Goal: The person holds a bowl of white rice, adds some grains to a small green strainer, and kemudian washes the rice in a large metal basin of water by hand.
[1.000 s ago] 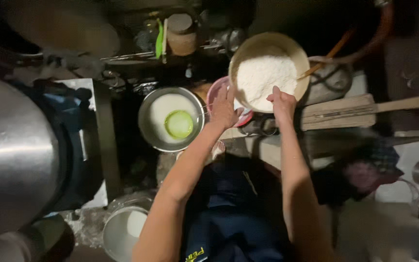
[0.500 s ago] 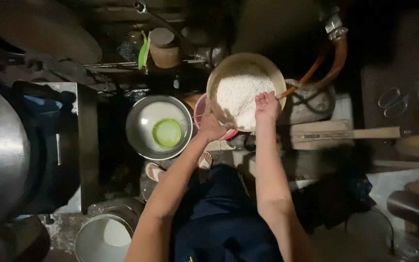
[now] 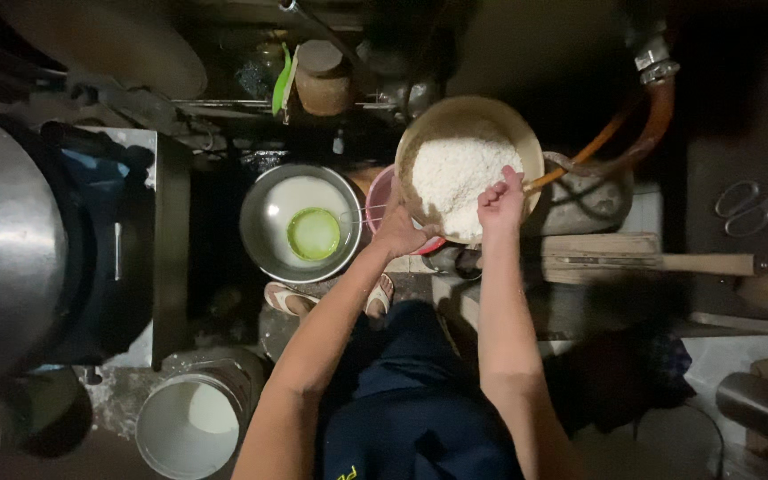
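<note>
**White rice fills a pan held by two hands**

Seen from the head camera, the left hand (image 3: 399,233) grips the near rim of a tan pan (image 3: 508,116) of white rice (image 3: 457,178), at 12 o'clock from the person. The right hand (image 3: 501,201) rests curled in the rice. At 9 o'clock, a steel bowl (image 3: 264,240) holds a green cup (image 3: 314,234); a pink bowl (image 3: 379,197) sits beneath the pan.

Cramped, dim kitchen: rice bowl (image 3: 468,169) at 12 o'clock, steel basin (image 3: 304,222) at 10, big pot (image 3: 6,240) at 9, hose (image 3: 620,147) at 1.
</note>
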